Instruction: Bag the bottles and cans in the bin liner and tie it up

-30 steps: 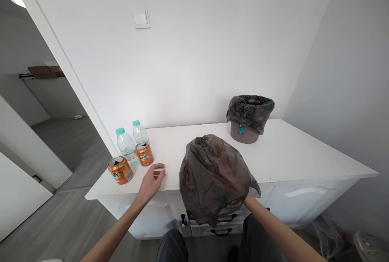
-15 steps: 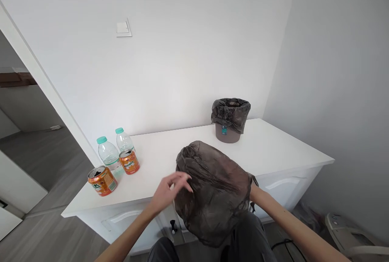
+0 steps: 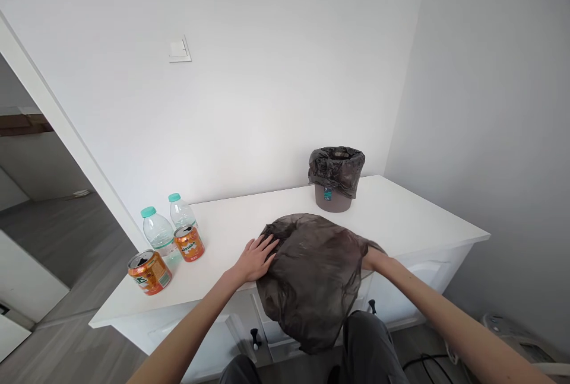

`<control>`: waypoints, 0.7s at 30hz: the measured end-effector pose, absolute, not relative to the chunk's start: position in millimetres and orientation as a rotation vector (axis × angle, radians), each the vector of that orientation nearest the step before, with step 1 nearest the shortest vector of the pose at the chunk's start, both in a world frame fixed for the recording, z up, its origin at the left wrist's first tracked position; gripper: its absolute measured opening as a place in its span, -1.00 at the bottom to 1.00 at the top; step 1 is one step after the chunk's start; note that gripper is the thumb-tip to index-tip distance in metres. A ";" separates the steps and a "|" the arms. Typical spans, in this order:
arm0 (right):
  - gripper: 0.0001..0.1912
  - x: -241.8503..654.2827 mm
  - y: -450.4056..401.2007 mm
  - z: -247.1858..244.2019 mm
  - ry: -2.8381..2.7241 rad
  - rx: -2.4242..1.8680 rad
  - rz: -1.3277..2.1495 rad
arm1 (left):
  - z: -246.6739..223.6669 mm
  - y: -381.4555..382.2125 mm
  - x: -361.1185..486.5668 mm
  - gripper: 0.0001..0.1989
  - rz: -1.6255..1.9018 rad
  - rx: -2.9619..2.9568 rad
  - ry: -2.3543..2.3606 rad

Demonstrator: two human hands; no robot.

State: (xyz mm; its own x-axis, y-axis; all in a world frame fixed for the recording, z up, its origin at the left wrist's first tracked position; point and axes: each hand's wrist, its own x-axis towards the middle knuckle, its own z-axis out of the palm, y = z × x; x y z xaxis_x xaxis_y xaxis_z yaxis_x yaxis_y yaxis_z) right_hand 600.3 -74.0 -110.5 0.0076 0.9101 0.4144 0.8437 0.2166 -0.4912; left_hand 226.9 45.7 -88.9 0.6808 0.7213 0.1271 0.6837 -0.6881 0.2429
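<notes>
A dark, see-through plastic trash bag (image 3: 314, 277) hangs over the front edge of the white cabinet top. My left hand (image 3: 256, 259) lies on the bag's left side, fingers spread flat against the film. From the right, my right hand (image 3: 370, 259) reaches inside the bag up to about the wrist. Its fingers are hidden by the dark film, so their pose does not show. Farther back stands a small grey-brown bin (image 3: 333, 199) lined with another dark bag (image 3: 337, 170) folded over its rim.
Two clear bottles with teal caps (image 3: 158, 231) and two opened orange drink cans (image 3: 150, 272) stand on the left end of the white cabinet top (image 3: 236, 224). Black cabinet knobs (image 3: 255, 336) stick out below. Walls rise behind and to the right.
My left hand has come from hovering with bent fingers to resting spread on the bag. The bag has shifted and sags more loosely, while my right hand stays inside it.
</notes>
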 end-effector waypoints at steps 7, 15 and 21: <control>-0.59 636.3 -81.2 -70.9 -1.660 -1.634 0.216 | -79.4 30.7 187.3 -0.55 0.547 2.758 1.554; -0.56 513.8 -112.1 -51.1 -1.990 -1.418 0.237 | -62.9 31.7 189.1 -0.48 0.676 2.796 1.236; 0.25 431.0 -133.0 -97.8 -2.496 -1.275 -0.057 | -100.5 47.2 174.0 -0.40 0.456 2.675 1.570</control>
